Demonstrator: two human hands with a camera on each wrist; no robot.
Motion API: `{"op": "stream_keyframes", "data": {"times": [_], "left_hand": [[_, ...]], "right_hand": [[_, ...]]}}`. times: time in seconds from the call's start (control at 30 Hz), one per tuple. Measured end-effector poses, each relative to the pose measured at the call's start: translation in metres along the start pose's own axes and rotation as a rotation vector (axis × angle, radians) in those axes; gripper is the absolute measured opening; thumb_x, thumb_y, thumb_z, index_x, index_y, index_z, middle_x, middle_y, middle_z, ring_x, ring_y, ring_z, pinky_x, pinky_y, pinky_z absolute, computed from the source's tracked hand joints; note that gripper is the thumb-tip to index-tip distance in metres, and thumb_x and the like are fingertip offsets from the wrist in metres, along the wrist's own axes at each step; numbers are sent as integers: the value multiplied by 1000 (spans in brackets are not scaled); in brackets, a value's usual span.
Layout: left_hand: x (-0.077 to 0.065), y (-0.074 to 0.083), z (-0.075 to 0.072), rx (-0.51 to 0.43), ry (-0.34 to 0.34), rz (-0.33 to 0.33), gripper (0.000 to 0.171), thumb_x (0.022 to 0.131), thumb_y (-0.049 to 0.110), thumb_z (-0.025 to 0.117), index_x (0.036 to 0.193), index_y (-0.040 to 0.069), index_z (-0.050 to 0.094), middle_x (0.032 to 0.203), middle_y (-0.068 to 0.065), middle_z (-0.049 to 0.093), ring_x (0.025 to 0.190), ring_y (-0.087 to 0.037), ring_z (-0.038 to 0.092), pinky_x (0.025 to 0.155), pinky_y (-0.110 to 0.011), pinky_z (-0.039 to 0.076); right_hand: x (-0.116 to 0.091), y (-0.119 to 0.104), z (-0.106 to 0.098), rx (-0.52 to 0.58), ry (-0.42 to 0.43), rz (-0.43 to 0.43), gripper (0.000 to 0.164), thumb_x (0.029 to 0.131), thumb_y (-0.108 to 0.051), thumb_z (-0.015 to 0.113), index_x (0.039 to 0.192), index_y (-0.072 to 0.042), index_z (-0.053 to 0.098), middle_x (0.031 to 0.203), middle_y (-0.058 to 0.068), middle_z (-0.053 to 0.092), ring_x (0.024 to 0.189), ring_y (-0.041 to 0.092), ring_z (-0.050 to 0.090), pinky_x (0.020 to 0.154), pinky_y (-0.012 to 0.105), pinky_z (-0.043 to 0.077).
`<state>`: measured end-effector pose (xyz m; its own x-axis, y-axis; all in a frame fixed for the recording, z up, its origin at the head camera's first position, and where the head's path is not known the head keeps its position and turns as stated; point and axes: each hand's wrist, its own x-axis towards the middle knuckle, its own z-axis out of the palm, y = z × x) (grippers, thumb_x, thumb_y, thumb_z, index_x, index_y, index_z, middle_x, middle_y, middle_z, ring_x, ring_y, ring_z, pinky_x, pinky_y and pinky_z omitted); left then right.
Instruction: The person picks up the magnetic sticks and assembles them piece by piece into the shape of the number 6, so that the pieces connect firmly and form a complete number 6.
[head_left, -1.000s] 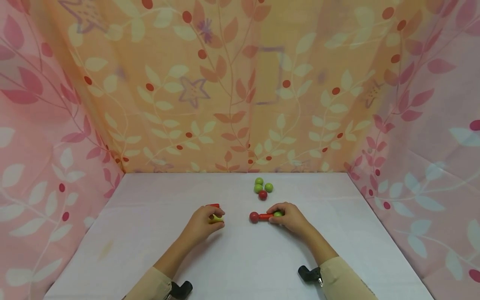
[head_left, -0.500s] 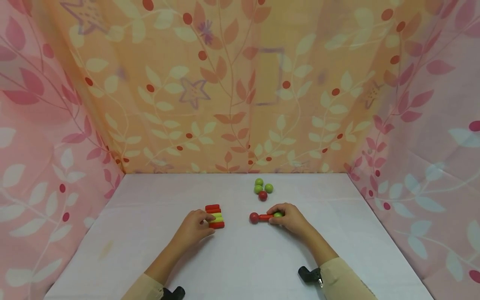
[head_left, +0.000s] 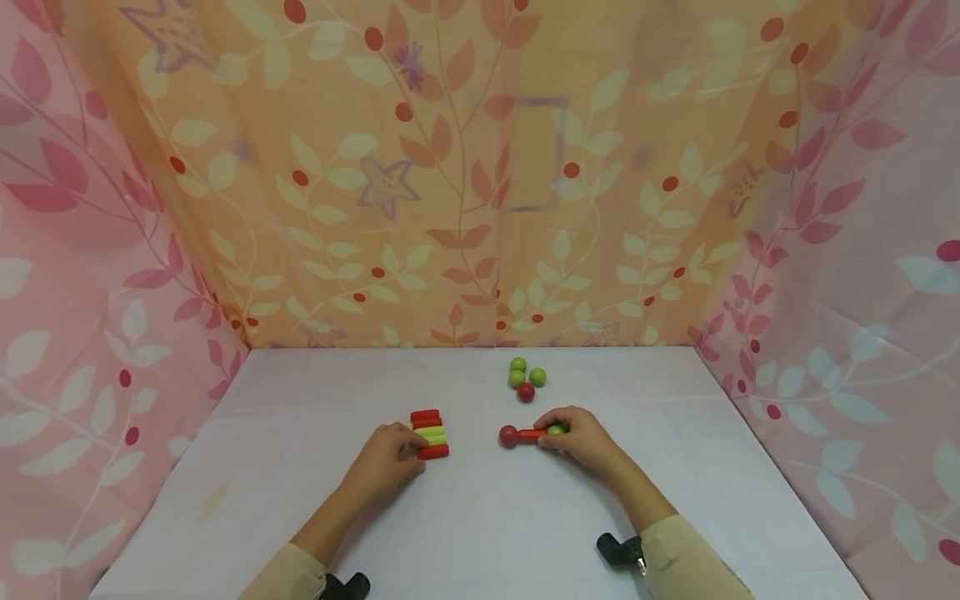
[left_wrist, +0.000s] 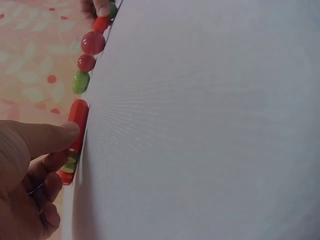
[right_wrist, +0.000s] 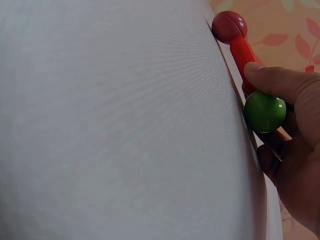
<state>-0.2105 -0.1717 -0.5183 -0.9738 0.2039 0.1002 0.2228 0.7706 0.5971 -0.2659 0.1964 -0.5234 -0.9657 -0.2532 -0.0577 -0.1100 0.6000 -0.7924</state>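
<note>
My left hand [head_left: 386, 462] is at the left end of a row of short sticks, its thumb and index finger pinching the nearest red stick [left_wrist: 79, 116]. Beyond that stick lie lime green sticks [head_left: 431, 435] and more red sticks [head_left: 425, 419], side by side. My right hand [head_left: 583, 437] grips another red stick [right_wrist: 241, 54] between thumb and fingers. A larger dull red ball [head_left: 508, 436] sits at that stick's left end and a green ball [right_wrist: 265, 111] at its right end, partly under the hand. The ball-and-stick piece lies low along the table.
Behind the right hand, several loose green balls [head_left: 518, 379] and a red ball [head_left: 527, 392] lie in a cluster. The white tabletop [head_left: 480, 525] ends at a patterned orange curtain [head_left: 480, 250], with pink curtains on both sides. Black wrist cameras [head_left: 618, 549] hang from the sleeves.
The left hand has drawn back leftward from over the row of sticks, uncovering most of it, then closed its fingertips at the near red stick. The right hand stays in place with its piece.
</note>
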Motion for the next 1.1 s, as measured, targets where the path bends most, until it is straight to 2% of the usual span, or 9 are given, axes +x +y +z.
{"op": "stream_keyframes", "data": {"times": [0.4, 0.6, 0.77, 1.1], "left_hand": [[-1, 9, 2, -18, -4, -46, 22, 69, 24, 80, 88, 25, 69, 88, 10, 59, 84, -12, 49, 73, -32, 44], [-3, 11, 3, 3, 3, -40, 22, 69, 23, 80, 87, 24, 69, 86, 10, 59, 84, -13, 49, 71, -30, 45], [-6, 19, 0, 13, -17, -36, 20, 70, 19, 78, 87, 21, 69, 80, 8, 58, 79, -14, 47, 65, -28, 43], [-2, 24, 5, 61, -30, -100, 22, 68, 28, 80, 88, 26, 68, 84, 10, 59, 81, -13, 49, 70, -31, 45]], "right_hand": [[0, 4, 0, -2, -5, -30, 22, 69, -38, 78, 89, -35, 68, 101, -8, 59, 96, 17, 49, 90, 40, 36], [1, 4, -1, -12, -5, -46, 22, 69, -38, 78, 89, -37, 68, 99, -9, 60, 96, 17, 49, 91, 40, 35], [2, 4, 0, -10, -13, -48, 22, 69, -40, 77, 89, -37, 68, 99, -9, 60, 95, 18, 49, 89, 39, 36], [2, 3, -1, -11, -16, -39, 23, 69, -41, 77, 89, -35, 68, 99, -9, 60, 96, 18, 48, 91, 42, 36]]}}
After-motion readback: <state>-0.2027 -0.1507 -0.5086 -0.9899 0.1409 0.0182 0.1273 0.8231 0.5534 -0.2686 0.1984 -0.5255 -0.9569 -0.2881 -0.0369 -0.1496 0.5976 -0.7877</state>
